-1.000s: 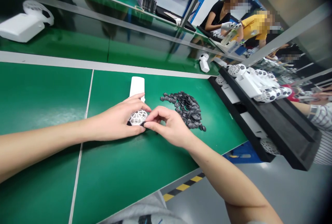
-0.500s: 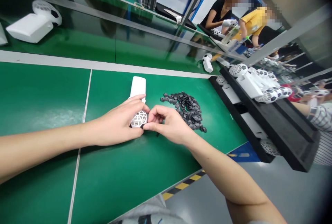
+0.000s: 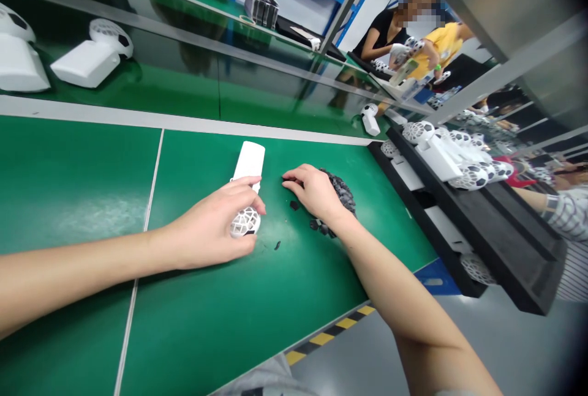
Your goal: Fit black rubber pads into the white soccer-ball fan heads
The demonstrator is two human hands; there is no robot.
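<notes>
Head view: our right hand has left the ball for the black pieces, right of centre, near-pinched, catch untellable; work there seems paused. Our left hand, half-curled, holds the ball mid-frame.

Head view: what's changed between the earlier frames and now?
The right hand has left the edge of the white lattice ball and moved right and away from the wearer, to the pile of black pieces; whether it grips one can't be told. Beyond the bench, the white unit has shifted right. Unchanged: the left hand around the ball.
</notes>
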